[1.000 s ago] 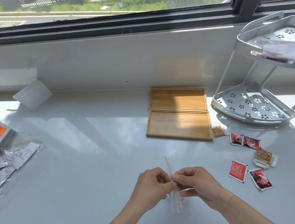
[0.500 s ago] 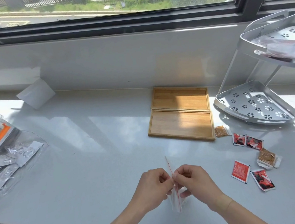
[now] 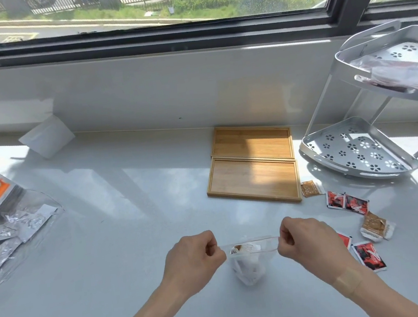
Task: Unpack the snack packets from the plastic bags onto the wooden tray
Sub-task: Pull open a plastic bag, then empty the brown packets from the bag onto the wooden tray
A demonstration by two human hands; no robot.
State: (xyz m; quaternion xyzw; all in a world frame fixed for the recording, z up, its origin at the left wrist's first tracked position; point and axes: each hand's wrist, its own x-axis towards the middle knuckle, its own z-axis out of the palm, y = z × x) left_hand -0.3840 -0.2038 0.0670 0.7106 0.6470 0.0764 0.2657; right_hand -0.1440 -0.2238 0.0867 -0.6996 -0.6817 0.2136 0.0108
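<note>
Bag (image 3: 248,266) pulled wide at the mouth, near side of the tray (image 3: 253,179). My left hand (image 3: 193,258) pinches one rim, right hand (image 3: 308,240) the other. Loose packets (image 3: 347,203) lie right of the tray.

- Bright daylight enters through the window (image 3: 159,5) along the far edge of the desk (image 3: 107,235).
- Sun patches fall on the desk's middle and far left corner; the frame's bars cast soft grey shadow bands between them.
- A sunlit strip crosses both wooden trays (image 3: 252,163).
- The metal rack (image 3: 358,151) throws a perforated, speckled shadow at the right edge.
- Mild glare on the foil packets (image 3: 15,232) at the left edge.
- Wide-angle bending curves the window frame and desk edges.
- Focus sharp centrally, softer toward the corners.
</note>
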